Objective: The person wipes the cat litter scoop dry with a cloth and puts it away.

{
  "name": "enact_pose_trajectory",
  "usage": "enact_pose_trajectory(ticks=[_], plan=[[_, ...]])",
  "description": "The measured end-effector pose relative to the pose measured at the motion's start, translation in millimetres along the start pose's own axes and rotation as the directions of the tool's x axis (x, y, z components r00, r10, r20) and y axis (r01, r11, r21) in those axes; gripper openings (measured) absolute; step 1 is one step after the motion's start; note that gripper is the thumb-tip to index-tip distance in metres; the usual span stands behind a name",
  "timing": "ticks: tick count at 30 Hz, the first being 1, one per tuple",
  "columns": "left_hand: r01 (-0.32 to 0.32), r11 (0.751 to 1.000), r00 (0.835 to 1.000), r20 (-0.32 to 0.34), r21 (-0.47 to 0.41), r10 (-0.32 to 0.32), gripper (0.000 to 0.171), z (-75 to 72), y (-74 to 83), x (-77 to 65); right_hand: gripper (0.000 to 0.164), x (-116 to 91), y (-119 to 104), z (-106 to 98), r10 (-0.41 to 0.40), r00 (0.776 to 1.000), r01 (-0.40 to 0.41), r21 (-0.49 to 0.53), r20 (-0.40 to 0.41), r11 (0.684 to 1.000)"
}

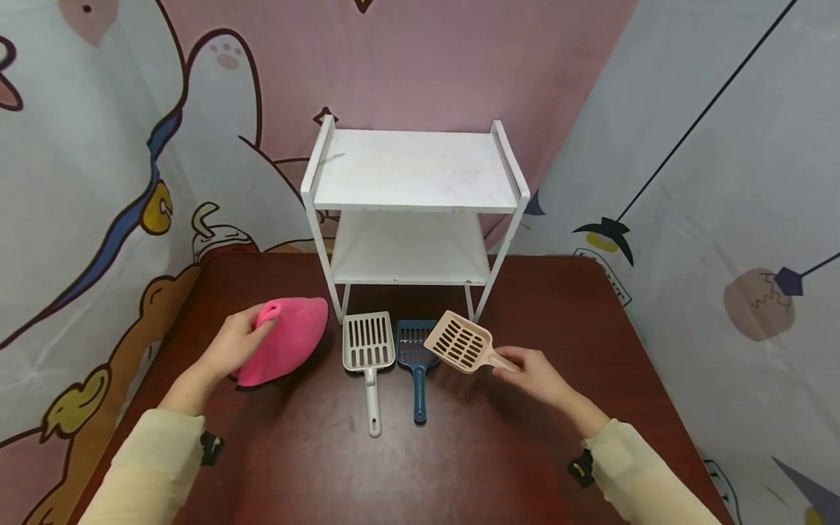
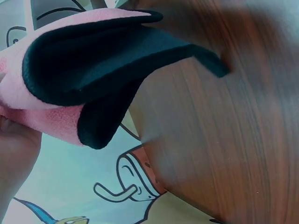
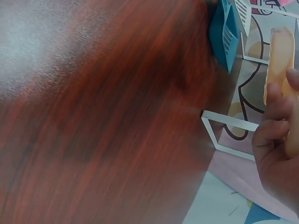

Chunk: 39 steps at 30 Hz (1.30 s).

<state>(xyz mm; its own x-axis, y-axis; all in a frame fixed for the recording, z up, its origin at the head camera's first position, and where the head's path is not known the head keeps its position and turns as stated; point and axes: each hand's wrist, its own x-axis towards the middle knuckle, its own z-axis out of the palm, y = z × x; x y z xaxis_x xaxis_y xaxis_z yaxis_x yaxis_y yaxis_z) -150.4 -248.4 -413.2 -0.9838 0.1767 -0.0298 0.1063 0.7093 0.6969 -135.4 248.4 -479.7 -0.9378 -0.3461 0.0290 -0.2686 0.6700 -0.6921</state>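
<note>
My left hand grips a pink cloth with a dark backing, bunched at its upper left. In the left wrist view the cloth hangs in folds with its dark underside showing. My right hand pinches the handle of a beige slotted litter scoop, held tilted above the table. The right wrist view shows the fingers curled at the scoop's handle. Between the hands, a light grey litter scoop and a dark blue one lie side by side, handles toward me.
A white two-tier shelf stands at the back of the dark brown wooden table, just behind the scoops. Cloth with cartoon drawings covers the walls behind and at both sides.
</note>
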Motion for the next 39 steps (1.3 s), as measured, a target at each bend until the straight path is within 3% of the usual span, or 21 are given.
enact_pose_trajectory(ticks=[12,23,39], plan=[[-0.034,0.999,0.999,0.034,-0.007,0.035,0.031,4.6,24.1,7.5,0.028,7,-9,-3,-0.059,0.998,0.059,-0.013,0.010,0.998],[-0.074,0.997,0.995,0.060,-0.010,0.075,0.027,13.1,44.4,22.8,0.029,10,-18,-5,-0.114,0.992,0.117,-0.052,0.056,0.992],[-0.195,0.980,0.976,0.087,-0.038,0.198,0.022,29.3,78.1,39.2,0.028,16,-30,-5,-0.177,0.980,0.184,-0.078,0.085,0.980]])
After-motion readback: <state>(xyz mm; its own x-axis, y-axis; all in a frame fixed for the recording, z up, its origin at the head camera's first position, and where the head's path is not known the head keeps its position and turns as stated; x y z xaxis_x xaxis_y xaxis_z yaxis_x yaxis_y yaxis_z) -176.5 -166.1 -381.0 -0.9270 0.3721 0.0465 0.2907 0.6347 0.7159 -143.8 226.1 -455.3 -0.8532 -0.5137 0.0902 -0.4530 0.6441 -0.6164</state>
